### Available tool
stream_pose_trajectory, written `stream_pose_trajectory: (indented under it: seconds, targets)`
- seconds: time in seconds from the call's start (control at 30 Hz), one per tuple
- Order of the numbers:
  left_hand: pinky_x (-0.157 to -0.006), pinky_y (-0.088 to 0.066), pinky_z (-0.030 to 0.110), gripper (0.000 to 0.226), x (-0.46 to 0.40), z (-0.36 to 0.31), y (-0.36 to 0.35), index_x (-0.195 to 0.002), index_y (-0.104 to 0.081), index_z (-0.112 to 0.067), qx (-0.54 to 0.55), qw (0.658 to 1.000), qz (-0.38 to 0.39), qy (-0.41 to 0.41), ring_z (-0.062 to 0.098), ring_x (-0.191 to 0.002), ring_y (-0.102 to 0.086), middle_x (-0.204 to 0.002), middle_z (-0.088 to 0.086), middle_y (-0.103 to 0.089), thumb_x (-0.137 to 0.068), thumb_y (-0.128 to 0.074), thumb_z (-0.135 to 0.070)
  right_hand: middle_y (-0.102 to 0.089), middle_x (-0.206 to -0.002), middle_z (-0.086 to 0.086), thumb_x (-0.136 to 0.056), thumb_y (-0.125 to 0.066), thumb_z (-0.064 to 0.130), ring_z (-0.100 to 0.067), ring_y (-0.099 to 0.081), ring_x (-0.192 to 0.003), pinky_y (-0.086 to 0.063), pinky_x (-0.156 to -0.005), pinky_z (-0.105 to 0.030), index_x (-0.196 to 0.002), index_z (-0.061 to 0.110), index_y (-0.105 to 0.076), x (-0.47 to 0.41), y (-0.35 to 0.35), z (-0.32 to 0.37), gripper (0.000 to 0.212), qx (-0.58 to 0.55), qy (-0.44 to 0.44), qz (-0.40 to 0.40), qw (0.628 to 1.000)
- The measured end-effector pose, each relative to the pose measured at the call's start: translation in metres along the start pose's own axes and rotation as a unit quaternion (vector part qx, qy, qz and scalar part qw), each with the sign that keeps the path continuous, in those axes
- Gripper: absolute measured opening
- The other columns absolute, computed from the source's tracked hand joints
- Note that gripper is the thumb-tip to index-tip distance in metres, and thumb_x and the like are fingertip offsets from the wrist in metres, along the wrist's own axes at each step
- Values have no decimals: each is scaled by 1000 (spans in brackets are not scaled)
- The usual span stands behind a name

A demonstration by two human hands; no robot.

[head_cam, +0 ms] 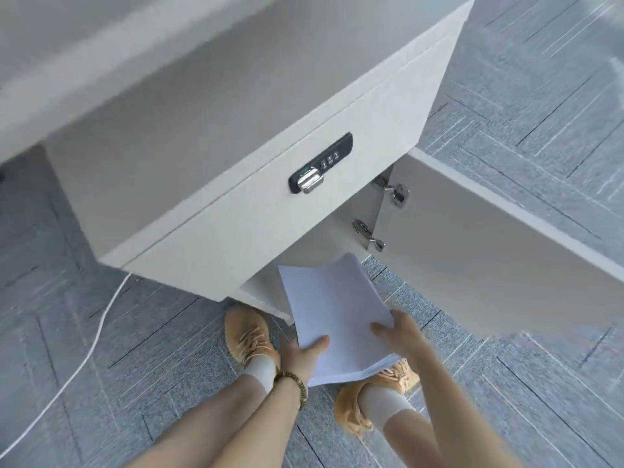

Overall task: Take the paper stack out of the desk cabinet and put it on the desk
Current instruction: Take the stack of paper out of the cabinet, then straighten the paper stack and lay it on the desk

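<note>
A white paper stack (pixel 334 309) is held in both hands just in front of the open lower compartment of the desk cabinet (pixel 216 231). My left hand (pixel 302 358) grips its near left edge, thumb on top. My right hand (pixel 398 332) grips its near right corner. The stack's far end still overlaps the cabinet opening, and the sheets bend slightly. The cabinet door (pixel 489 258) stands swung open to the right. The white desk top (pixel 84 55) runs above the cabinet at the upper left.
A drawer front with a black combination lock (pixel 319 163) sits above the opening. My two feet in tan shoes (pixel 250 332) stand on grey carpet tiles right below the stack. A white cable (pixel 98 332) trails across the floor at left.
</note>
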State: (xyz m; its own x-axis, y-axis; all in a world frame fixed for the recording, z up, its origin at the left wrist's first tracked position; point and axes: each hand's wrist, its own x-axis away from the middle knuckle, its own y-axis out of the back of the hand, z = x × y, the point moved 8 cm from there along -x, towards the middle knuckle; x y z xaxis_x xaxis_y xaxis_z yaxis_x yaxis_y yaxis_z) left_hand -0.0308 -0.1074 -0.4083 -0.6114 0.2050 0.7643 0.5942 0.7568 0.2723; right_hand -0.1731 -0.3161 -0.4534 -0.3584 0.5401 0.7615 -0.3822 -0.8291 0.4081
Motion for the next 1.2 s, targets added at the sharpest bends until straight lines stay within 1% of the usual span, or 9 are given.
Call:
stream_pose_trajectory:
  seconds: [0.07,0.17,0.33,0.47,0.6,0.73,0.93,1.1,1.2]
  targets:
    - [-86,-56,31,36,39,0,3,-111,-72,-6,10,1000,25,-7,26,-103,-70,-114,12,-74,-79,-82,-16,-75,-98,-5,-70,-68,47,-32,-71,-98,-54,-88,-42,-110,17,-68,59,19,12,50,16,15,-22,1000]
    - [-92,-56,39,22,116,-15,12,-102,-69,-16,20,997,59,-46,26,-102,-70,-111,9,-75,-82,-79,-14,-67,-99,-8,-86,-69,24,-31,-64,-96,-43,-74,-33,-111,11,-62,161,54,28,28,-12,34,-73,997]
    - [-83,-57,33,9,239,-51,35,-86,-70,-21,10,986,81,-149,22,-94,-72,-98,0,-77,-83,-78,-18,-74,-102,-13,-80,-71,26,-34,-69,-97,-55,-85,-46,-108,8,-68,294,103,32,33,-51,103,-143,983]
    - [-94,-56,37,34,329,-78,67,-111,-70,-15,33,967,97,-232,16,-104,-71,-112,-1,-76,-79,-80,-25,-75,-97,-18,-68,-69,36,-37,-71,-93,-56,-83,-51,-100,4,-68,399,128,50,47,-134,178,-180,958]
    - [-64,-53,6,28,412,-109,110,-112,-70,-10,67,943,94,-313,5,-91,-68,-107,-1,-75,-85,-76,-16,-73,-96,-24,-67,-70,38,-27,-65,-78,-51,-71,-42,-96,2,-65,494,138,72,46,-200,258,-190,926]
    - [-87,-59,29,29,482,-139,159,-115,-71,-12,100,916,108,-374,17,-103,-73,-110,0,-77,-86,-75,-15,-78,-100,-14,-79,-76,37,-25,-70,-79,-57,-72,-43,-97,11,-69,567,143,102,33,-248,329,-173,894]
    - [-85,-59,36,28,526,-179,226,-108,-74,-14,120,889,106,-429,14,-94,-76,-101,-4,-80,-82,-79,-19,-80,-109,-8,-88,-73,38,-30,-77,-100,-59,-91,-52,-112,18,-67,617,142,174,32,-268,384,-80,880]
    - [-87,-57,39,28,506,-217,258,-110,-73,-17,140,881,97,-442,17,-100,-75,-105,-5,-80,-82,-80,-18,-81,-105,-3,-92,-71,17,-22,-80,-88,-63,-68,-34,-115,16,-65,612,142,259,24,-290,426,-71,854]
    - [-84,-57,39,35,471,-242,276,-115,-71,-19,193,881,114,-416,20,-102,-75,-110,-1,-78,-81,-76,-25,-80,-107,-6,-93,-70,12,-24,-80,-90,-63,-66,-32,-119,11,-63,583,129,310,27,-278,436,-43,855]
